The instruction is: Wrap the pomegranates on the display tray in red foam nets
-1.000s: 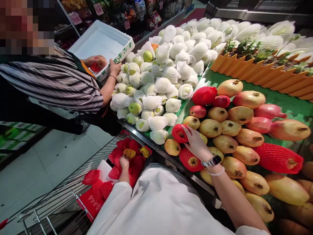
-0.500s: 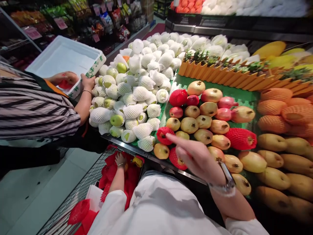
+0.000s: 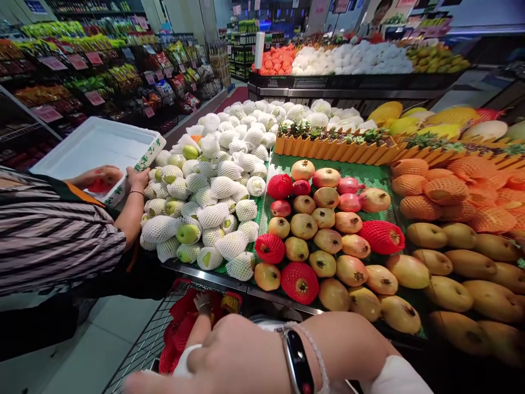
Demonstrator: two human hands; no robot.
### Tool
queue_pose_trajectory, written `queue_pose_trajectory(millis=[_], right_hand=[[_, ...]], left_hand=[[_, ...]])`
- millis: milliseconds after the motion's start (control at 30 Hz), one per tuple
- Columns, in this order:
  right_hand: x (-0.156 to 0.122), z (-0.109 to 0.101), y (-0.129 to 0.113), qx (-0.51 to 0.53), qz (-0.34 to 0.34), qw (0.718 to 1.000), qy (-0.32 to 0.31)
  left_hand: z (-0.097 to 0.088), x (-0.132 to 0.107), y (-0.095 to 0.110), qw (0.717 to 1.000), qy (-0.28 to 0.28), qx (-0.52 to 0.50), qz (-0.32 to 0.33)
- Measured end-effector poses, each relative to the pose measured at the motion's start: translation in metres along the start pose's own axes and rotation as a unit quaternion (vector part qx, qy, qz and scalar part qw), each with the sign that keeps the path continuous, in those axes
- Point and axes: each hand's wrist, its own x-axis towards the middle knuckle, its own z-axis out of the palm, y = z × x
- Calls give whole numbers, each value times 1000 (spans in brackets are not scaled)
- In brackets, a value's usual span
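My right hand [image 3: 229, 355] crosses the bottom of the view close to the camera, back upward, with a black watch [image 3: 297, 364] on the wrist. Its fingers run off to the lower left, so I cannot see their grip. My left hand [image 3: 203, 301] is down in the wire cart [image 3: 139, 350], knuckles up, fingers curled among red foam nets [image 3: 182, 314]. Just beyond lie pomegranates [image 3: 324, 241] on a green mat, a few in red nets such as the nearest one [image 3: 300, 282].
A person in a striped top [image 3: 49, 235] stands left, both hands on a white foam box [image 3: 98, 145]. Green pears in white nets [image 3: 209, 186] fill the left bin. Mangoes [image 3: 459, 273] and orange-netted fruit [image 3: 447, 189] lie right, behind an orange fence divider [image 3: 336, 149].
My right hand left the netted pomegranate, drew back and now lies across the bottom of the view. The camera tilted up, showing more of the shop. My left hand stays in the cart.
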Motion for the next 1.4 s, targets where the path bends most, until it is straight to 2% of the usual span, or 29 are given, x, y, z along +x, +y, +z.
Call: queue_pose_trajectory(millis=[67, 133, 233, 333, 433, 533, 567, 633, 667, 733, 833, 933, 1000, 1100, 1200, 1233, 1300, 1400], right_hand=[[-15, 19, 26, -52, 42, 997, 31], [-38, 34, 54, -58, 103, 992, 42], [-81, 45, 87, -3, 230, 972, 48], [-120, 49, 104, 96, 316, 941, 72], [-142, 54, 111, 191, 363, 906, 102], [-147, 61, 114, 253, 385, 880, 114], [-145, 64, 114, 269, 384, 877, 104], [-139, 66, 112, 299, 355, 884, 67], [-136, 66, 110, 310, 326, 892, 53], [-130, 65, 104, 326, 257, 907, 67], [-126, 62, 98, 336, 201, 899, 197], [-129, 59, 100, 290, 226, 858, 358], [-134, 56, 104, 262, 246, 835, 417], [-142, 51, 110, 260, 257, 827, 427], [-148, 49, 113, 280, 274, 803, 449], [-149, 49, 114, 297, 287, 790, 454], [-151, 48, 116, 339, 313, 769, 444], [-152, 47, 119, 384, 338, 762, 397]], left_hand=[[1, -1, 0, 1000, 9, 15, 12], [-2, -2, 1, 999, 19, 14, 33], [-11, -8, -2, 998, 30, -11, 57], [-26, -21, -14, 997, 33, -52, 45], [-51, -44, -27, 995, 44, -91, 19], [-94, -80, -25, 986, 54, -150, 43], [-111, -94, -19, 970, 50, -224, 83], [-143, -121, 0, 919, 26, -367, 140], [-156, -132, 12, 895, 18, -422, 147], [-174, -148, 35, 847, 51, -508, 147], [-177, -155, 60, 806, 75, -564, 161], [-164, -152, 73, 798, 21, -572, 186], [-156, -150, 79, 784, -35, -580, 218], [-151, -147, 89, 753, -120, -576, 295], [-155, -144, 98, 752, -173, -523, 363], [-157, -142, 101, 758, -172, -502, 379], [-161, -140, 109, 783, -130, -466, 391], [-166, -140, 120, 831, -47, -399, 384]])
